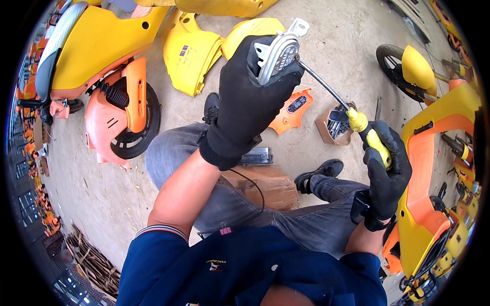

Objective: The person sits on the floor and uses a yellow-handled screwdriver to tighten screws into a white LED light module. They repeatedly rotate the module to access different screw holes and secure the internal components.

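My left hand [250,102], in a black glove, is closed round an oval grey part [280,58] with a ribbed or patterned face and white bracket tabs at its ends. What exactly this part is, I cannot tell. A screwdriver [326,85] with a long metal shaft and a yellow and black handle is gripped by my gloved right hand [386,171]. Its tip meets the lower right edge of the oval part, near a small dark spot that may be a screw. My left fingers hide the part's lower side.
A cardboard box [265,186] lies between my legs, with a clear-topped case [256,156] on it. Ahead are a small open box of parts [334,125], an orange panel with a display [292,111] and yellow panels [190,56]. Yellow-orange scooters stand left [97,46] and right [416,168].
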`<action>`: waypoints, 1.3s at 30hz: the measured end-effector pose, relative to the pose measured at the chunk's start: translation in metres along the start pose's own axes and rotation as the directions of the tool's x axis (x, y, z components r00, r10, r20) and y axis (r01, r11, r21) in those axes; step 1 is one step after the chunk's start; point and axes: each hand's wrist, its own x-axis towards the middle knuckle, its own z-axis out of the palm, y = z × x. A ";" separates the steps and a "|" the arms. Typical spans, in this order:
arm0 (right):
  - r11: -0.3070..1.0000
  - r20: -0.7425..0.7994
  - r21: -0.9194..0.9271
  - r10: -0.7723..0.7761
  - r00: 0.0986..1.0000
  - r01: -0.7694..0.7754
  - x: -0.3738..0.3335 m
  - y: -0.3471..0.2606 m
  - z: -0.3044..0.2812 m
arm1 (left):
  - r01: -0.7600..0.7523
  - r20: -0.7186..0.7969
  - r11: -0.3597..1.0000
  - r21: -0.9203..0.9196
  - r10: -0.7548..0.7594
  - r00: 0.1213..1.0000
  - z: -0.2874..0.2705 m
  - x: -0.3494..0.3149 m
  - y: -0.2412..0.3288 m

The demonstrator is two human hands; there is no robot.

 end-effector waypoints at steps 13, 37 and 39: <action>0.982 0.005 0.143 0.127 0.992 -0.126 -0.002 -0.007 0.003 | 0.004 0.008 1.000 -0.005 -0.004 1.000 0.002 -0.002 0.003; 0.947 -0.120 0.225 0.259 0.958 -0.228 0.000 -0.014 0.006 | -0.082 0.062 0.992 0.095 0.076 0.995 0.003 -0.003 0.001; 0.930 -0.089 0.255 0.296 0.951 -0.266 0.002 -0.016 0.004 | -0.077 0.071 0.992 0.100 0.070 0.995 0.003 -0.005 0.001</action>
